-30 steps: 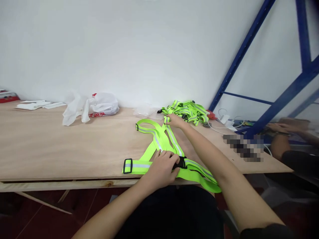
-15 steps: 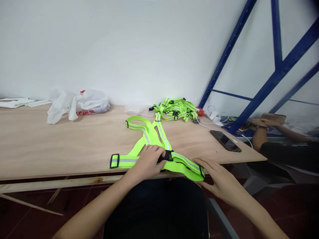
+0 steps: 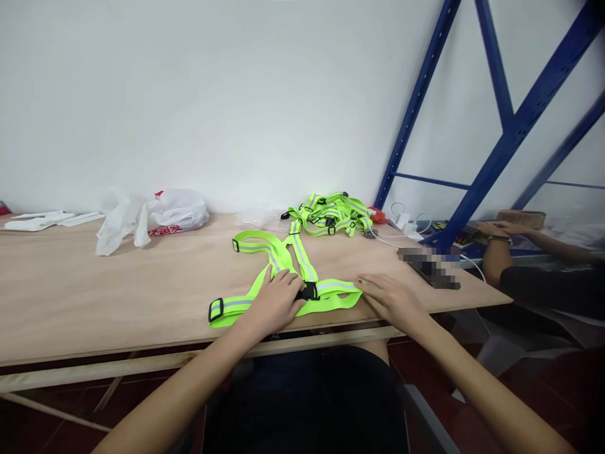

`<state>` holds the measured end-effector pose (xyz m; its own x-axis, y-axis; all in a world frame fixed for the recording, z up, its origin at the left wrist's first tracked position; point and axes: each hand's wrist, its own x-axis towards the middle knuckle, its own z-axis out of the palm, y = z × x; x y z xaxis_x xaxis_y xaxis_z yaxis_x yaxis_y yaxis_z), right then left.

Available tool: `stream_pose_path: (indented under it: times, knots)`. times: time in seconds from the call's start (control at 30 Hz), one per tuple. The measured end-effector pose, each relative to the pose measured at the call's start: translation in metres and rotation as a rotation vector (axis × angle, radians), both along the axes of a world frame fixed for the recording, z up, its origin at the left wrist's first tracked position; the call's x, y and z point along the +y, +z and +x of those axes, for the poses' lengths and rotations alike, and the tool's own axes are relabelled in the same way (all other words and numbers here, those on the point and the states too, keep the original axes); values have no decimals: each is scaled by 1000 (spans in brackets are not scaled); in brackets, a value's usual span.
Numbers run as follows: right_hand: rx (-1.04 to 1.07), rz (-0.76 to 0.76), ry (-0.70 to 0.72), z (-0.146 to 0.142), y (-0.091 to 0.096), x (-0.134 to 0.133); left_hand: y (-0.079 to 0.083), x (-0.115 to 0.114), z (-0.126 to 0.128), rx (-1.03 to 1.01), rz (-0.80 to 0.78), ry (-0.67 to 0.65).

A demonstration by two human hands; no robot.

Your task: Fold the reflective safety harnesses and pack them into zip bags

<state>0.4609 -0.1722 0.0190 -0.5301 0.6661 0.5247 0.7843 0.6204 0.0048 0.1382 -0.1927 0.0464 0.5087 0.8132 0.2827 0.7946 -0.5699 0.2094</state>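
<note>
A neon-green reflective vest (image 3: 302, 255) made of straps with silver stripes lies on the wooden table in front of me. My left hand (image 3: 276, 299) presses over its middle, thumb and index finger around the left end of the black buckle (image 3: 309, 291). The other left fingers spread over the straps. My right hand (image 3: 392, 302) has its fingertips on the right end of the waist strap (image 3: 338, 287), drawn out sideways; the thumb is mostly hidden. A black slider (image 3: 216, 309) sits at the strap's left end.
Behind the vest lies a tangled pile of similar green straps (image 3: 333, 213). A blurred-out phone (image 3: 430, 268) and a white cable are at the right. White plastic bags (image 3: 177, 211) rest at the back left. Blue shelf posts (image 3: 418, 104) rise at the right, near another person's arms (image 3: 501, 249).
My right hand has moved up and slightly left with the strap end, which now lies on the tabletop. My left hand shifted slightly left. The camera view also moved a little.
</note>
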Motion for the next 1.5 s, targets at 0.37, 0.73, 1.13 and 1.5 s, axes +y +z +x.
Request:
stream_pose_path:
  times: [0.37, 0.73, 1.13, 1.5]
  knots:
    - [263, -522, 57, 6, 12, 6, -1, -49, -147, -256, -226, 110]
    - [253, -621, 80, 13, 21, 24, 3, -17, -153, -454, -379, 105]
    - [295, -400, 55, 15, 20, 20, 4, -16, -174, -384, -224, 57]
    - [108, -329, 10, 6, 20, 3, 23, 27, -173, -279, -275, 60]
